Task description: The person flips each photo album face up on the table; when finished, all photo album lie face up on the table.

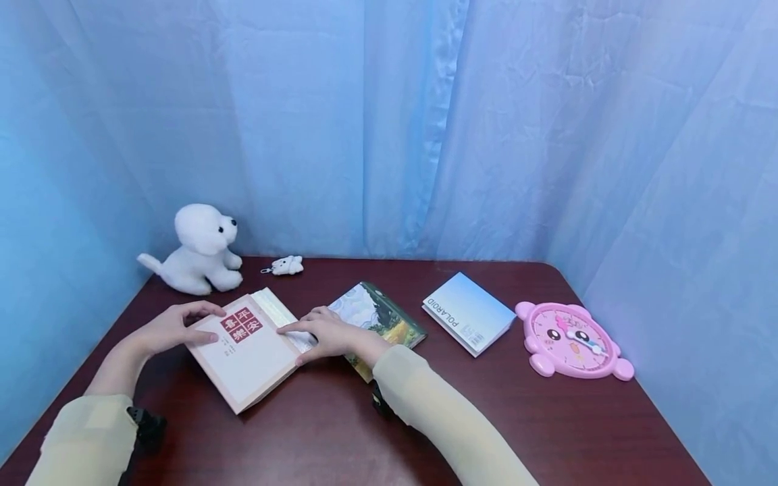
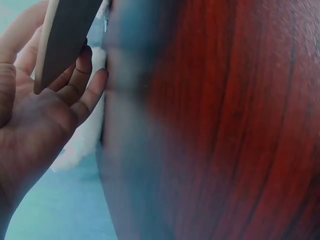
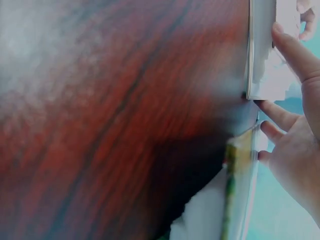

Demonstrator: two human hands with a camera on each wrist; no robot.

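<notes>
A pale pink book (image 1: 252, 364) with a red square of characters on its cover lies tilted at the left of the table. Its cover stands shifted from the block, so silvery inner pages (image 1: 271, 309) show along the far right side. At the book's left edge, my left hand (image 1: 173, 329) grips the cover board (image 2: 67, 40), with thumb on top and fingers curled behind. My right hand (image 1: 331, 335) rests its outstretched index finger and thumb on the right side of the book. Beneath and beside that hand lies a painted-landscape book (image 1: 389, 314), partly hidden.
A white plush dog (image 1: 203, 250) sits at the back left beside a small white plush keychain (image 1: 287, 265). Right of centre lies a blue-white POLAROID album (image 1: 469, 314), then a pink clock (image 1: 571, 341). Blue curtains (image 1: 395, 135) surround the dark red table (image 1: 316, 432).
</notes>
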